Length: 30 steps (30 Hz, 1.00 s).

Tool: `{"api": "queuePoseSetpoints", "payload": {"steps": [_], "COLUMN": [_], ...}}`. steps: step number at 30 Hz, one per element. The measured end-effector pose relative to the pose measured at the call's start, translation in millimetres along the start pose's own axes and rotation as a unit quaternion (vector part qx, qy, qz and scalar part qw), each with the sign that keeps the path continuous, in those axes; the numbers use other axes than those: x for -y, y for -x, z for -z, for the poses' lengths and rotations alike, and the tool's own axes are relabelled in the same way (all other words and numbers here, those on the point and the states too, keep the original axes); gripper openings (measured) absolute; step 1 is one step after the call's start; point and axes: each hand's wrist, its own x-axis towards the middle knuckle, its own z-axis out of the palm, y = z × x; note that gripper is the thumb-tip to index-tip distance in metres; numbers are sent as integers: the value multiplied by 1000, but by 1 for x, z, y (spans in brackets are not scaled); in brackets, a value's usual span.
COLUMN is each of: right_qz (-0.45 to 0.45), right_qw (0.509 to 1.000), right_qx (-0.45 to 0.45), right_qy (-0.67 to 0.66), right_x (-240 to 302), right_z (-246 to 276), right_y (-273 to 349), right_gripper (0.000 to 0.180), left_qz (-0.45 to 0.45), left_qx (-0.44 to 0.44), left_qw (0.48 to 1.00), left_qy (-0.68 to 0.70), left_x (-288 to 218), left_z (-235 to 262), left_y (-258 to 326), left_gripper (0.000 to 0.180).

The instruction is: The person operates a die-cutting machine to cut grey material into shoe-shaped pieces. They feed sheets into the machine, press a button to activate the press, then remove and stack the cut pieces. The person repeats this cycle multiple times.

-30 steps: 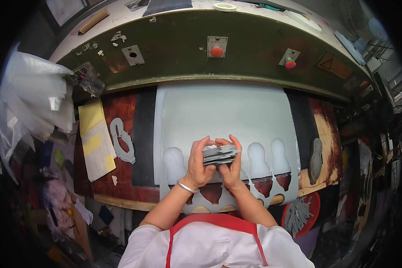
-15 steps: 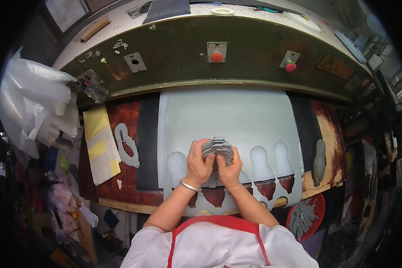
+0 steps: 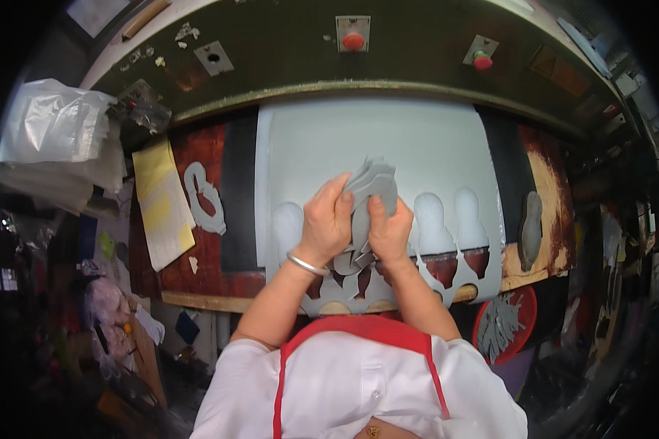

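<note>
Behind, grey sheet (image 3: 373,146) has one row of holes cut, much uncut; left hand (image 3: 328,223) and right hand (image 3: 389,233) together clamp stack of cut pieces (image 3: 370,194).

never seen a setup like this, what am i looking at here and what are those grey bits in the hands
This is one picture from a wide fisheye camera worn on a person's head, looking down, so straight edges bend near the rim. No robot here: the two forearms coming in from below are the person's own.

The left hand and right hand together hold a fanned stack of flat grey cut-out pieces. Below them lies a large pale grey sheet with rounded shapes already cut out along its near edge, resting on a worn red and brown work surface. Behind rises a dark green machine panel with red push buttons. A yellow sheet lies at the left, and a red round tray of grey pieces at lower right.
</note>
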Motion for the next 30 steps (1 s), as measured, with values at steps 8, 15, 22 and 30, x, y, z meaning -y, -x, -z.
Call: {"api": "queuePoseSetpoints", "payload": {"steps": [8, 15, 22, 30], "right_qz": [-283, -276, -23, 80], "right_qw": [744, 876, 999, 993], "right_qx": [353, 263, -19, -48], "right_qy": [-491, -297, -43, 72], "right_x": [8, 28, 44, 40], "right_z": [32, 26, 21, 38], "right_y": [24, 35, 26, 36], "right_gripper": [56, 58, 43, 42], "left_qz": [-164, -140, 10, 40], "left_qx": [196, 61, 26, 57], "left_qw": [966, 986, 995, 993], "left_qy": [-39, -70, -91, 94], "left_x": [3, 13, -40, -41], "left_z": [59, 33, 25, -17], "left_y": [-26, -15, 3, 21], "left_gripper": [33, 49, 47, 48]}}
